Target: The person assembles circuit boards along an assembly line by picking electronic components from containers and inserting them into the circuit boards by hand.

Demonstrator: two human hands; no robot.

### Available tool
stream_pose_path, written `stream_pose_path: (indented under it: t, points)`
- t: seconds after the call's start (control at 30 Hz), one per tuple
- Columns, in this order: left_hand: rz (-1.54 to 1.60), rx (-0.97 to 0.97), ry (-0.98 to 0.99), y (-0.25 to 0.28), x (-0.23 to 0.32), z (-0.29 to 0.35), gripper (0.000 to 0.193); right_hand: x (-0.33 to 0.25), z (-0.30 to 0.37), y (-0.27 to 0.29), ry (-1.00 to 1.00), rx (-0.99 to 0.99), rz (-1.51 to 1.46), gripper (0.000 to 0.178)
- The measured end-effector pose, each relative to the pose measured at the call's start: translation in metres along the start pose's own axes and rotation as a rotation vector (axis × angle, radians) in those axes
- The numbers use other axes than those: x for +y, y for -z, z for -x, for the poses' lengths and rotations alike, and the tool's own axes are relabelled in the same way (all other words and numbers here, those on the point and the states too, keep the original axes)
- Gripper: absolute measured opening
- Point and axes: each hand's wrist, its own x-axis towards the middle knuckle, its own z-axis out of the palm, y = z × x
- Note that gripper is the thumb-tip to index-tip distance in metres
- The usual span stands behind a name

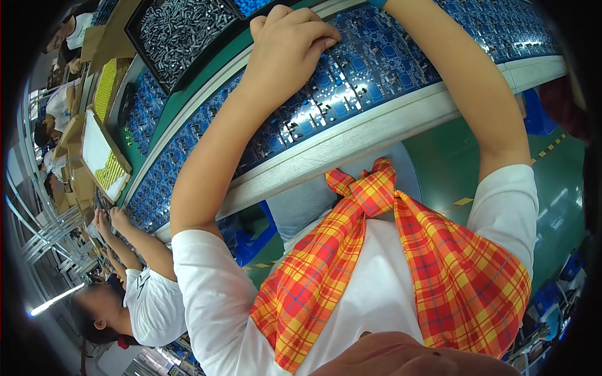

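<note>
My left hand [285,41] is over a long row of blue circuit boards [370,47]. Its fingers are bent and pressed together at the tips, low above the boards; whatever they may hold is too small to make out. Of my right arm [458,62], the forearm stretches across the boards to the top edge. A blue band shows at its wrist, while the hand itself lies outside the picture. Beside my left hand stands a black bin [128,31] full of small dark cylindrical components [182,37]. Small blue components [252,5] fill the compartment next to it.
A pale metal rail [351,135] runs along the near side of the boards. Cardboard boxes [78,178] and a white panel [100,153] stand at the left. A co-worker [153,301] works along the line at lower left, hands raised near the boards.
</note>
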Motion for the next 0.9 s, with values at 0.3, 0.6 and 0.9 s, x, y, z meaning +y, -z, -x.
stream_pose_path:
  t: [0.3, 0.6, 0.9]
  points:
    - [-0.036, 0.046, -0.051, -0.001, 0.001, 0.004, 0.009, -0.007, 0.001, 0.006, -0.058, -0.018, -0.052, 0.021]
    - [-0.027, -0.027, -0.13, 0.019, 0.008, -0.008, 0.011, -0.024, 0.023, 0.029, -0.043, -0.081, -0.157, 0.016]
    - [-0.001, 0.098, -0.194, 0.033, -0.014, -0.003, 0.009, -0.042, 0.067, 0.054, -0.2, -0.16, -0.107, 0.016]
